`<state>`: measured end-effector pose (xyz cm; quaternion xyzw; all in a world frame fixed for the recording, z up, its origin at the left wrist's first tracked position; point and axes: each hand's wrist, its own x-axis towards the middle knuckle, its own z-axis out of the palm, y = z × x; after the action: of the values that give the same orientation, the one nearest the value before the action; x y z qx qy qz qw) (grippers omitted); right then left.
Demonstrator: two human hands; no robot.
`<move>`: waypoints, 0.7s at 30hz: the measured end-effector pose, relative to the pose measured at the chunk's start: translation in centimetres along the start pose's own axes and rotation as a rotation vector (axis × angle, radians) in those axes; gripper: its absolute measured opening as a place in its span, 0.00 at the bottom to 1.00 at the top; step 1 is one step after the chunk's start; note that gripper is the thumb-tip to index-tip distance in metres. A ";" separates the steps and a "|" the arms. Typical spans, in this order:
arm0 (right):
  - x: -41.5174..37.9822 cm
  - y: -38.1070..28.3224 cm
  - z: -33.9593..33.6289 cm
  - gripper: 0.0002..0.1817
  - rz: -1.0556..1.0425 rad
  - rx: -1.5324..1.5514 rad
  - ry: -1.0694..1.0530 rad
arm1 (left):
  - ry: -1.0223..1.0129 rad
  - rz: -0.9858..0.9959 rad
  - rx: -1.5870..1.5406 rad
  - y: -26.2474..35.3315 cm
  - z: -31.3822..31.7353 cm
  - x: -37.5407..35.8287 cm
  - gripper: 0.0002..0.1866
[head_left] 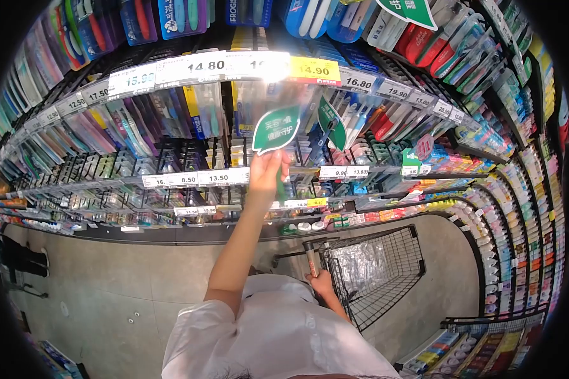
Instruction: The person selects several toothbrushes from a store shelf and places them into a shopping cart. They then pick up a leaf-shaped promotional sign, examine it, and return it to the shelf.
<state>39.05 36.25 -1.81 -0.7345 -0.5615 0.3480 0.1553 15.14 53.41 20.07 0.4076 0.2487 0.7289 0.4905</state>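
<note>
Reaching up to the toothbrush shelf, my left hand has its fingers closed at the lower end of a green leaf-shaped shelf sign with white lettering. A strip of green shows just below the hand. Packaged toothbrushes hang close behind and to the left of it. A second green leaf sign stands a little to the right, tilted. Down at the right side of my body, my right hand is wrapped round the handle of a black wire shopping cart.
Price labels run along the shelf edge, with a yellow one near the middle. Shelves of small packs curve down the right side. A person's dark-clothed leg is at the far left. Grey floor lies below.
</note>
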 end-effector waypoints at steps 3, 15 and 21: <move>-0.1 0.1 0.1 0.16 0.002 0.002 0.006 | 0.007 0.003 0.044 0.0 0.1 -0.6 0.08; -0.3 0.0 -0.1 0.20 0.003 0.010 0.004 | -0.035 -0.021 0.132 0.3 0.6 -2.0 0.10; -0.3 -0.4 -0.3 0.22 0.009 0.035 -0.004 | -0.038 -0.076 0.116 0.9 1.2 -2.2 0.11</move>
<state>38.94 36.10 -1.25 -0.7336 -0.5524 0.3596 0.1653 16.07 51.00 20.59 0.4392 0.2964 0.6865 0.4979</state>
